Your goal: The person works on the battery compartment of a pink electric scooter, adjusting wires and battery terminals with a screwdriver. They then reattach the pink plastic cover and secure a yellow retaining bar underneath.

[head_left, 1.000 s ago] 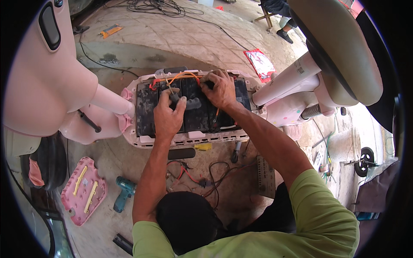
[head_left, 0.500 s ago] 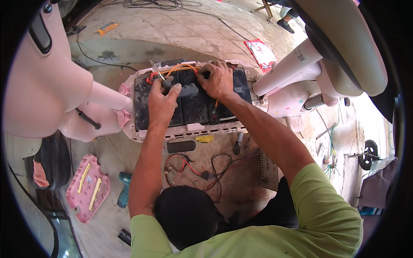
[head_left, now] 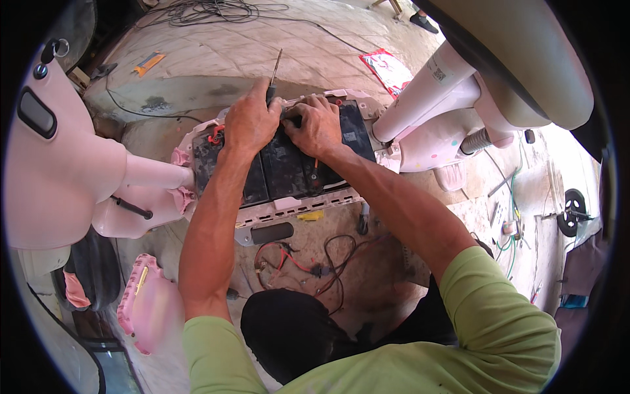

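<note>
We grip a screwdriver point(head_left: 272, 90) in our left hand point(head_left: 252, 123), pointing it away from us, at the far side of the black batteries point(head_left: 285, 165) set in a pink frame point(head_left: 295, 210); our right hand point(head_left: 317, 129) curls just beside it, holding what we cannot tell

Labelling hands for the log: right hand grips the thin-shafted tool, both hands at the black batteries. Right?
Wrong hand: the head view shows the left hand gripping the thin-shafted tool. It and the right hand are at the black batteries, as you say.
</note>
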{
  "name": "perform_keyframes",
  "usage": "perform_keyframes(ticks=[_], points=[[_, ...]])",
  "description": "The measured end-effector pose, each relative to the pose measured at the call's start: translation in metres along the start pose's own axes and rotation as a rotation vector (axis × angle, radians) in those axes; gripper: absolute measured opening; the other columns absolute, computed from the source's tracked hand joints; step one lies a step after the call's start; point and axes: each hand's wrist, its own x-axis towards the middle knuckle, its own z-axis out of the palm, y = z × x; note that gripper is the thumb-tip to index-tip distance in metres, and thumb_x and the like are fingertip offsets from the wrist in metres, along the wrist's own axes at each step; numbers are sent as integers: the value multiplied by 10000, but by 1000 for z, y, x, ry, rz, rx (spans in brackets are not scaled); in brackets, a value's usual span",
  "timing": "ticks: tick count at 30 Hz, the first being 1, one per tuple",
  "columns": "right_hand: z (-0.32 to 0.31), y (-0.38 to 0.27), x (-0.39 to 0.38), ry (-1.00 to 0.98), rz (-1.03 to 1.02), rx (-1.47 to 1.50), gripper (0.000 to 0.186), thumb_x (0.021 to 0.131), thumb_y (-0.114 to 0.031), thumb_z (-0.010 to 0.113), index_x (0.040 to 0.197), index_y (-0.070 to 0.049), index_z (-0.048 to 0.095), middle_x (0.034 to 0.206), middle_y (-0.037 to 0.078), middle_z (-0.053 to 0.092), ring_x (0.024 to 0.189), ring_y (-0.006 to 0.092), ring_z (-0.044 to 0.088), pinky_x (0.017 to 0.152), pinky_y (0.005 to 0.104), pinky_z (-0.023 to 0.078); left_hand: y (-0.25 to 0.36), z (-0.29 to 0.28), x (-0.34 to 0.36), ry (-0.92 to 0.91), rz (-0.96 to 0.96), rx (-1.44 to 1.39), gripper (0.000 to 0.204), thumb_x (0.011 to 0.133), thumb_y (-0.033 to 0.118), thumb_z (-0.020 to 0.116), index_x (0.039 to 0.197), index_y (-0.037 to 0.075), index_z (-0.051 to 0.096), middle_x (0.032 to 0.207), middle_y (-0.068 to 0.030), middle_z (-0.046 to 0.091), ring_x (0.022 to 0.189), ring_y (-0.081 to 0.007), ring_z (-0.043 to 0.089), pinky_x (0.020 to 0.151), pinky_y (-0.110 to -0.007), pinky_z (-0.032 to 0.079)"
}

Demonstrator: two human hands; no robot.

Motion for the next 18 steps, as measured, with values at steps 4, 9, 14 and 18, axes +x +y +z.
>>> perform_keyframes(ticks=[4, 9, 14, 18], points=[[1, 0, 0, 30, 25, -6, 229, 795, -296, 770, 953, -129, 783, 1132, 100, 674, 1198, 314, 571, 1009, 466, 418, -8, 7, 6, 21, 117, 8, 397, 917, 248, 662, 1240, 31, 588, 1009, -296, 686, 988, -506, 649, 828, -556, 506], [0, 3, -2, 61, 0, 41, 190, 768, -263, 769, 898, -125, 783, 1128, 95, 672, 1189, 313, 572, 1000, 460, 427, -7, 6, 8, -20, 81, 11, 389, 910, 244, 667, 1228, 32, 593, 951, -300, 686, 954, -513, 654, 804, -546, 510], [-1, 2, -1, 32, 19, 31, 166, 759, -251, 771, 869, -127, 783, 1124, 83, 673, 1169, 308, 576, 992, 460, 430, -12, 5, 11, -14, 63, 18, 376, 916, 255, 664, 1212, 33, 599, 960, -301, 688, 957, -507, 658, 809, -535, 516], [-1, 3, -2, 39, 21, 38, 164, 749, -249, 784, 866, -135, 793, 1101, 75, 678, 1154, 298, 587, 989, 446, 437, 0, -5, 12, 36, 43, 34, 356, 930, 283, 650, 1179, 33, 601, 966, -309, 689, 961, -514, 654, 816, -537, 521]])
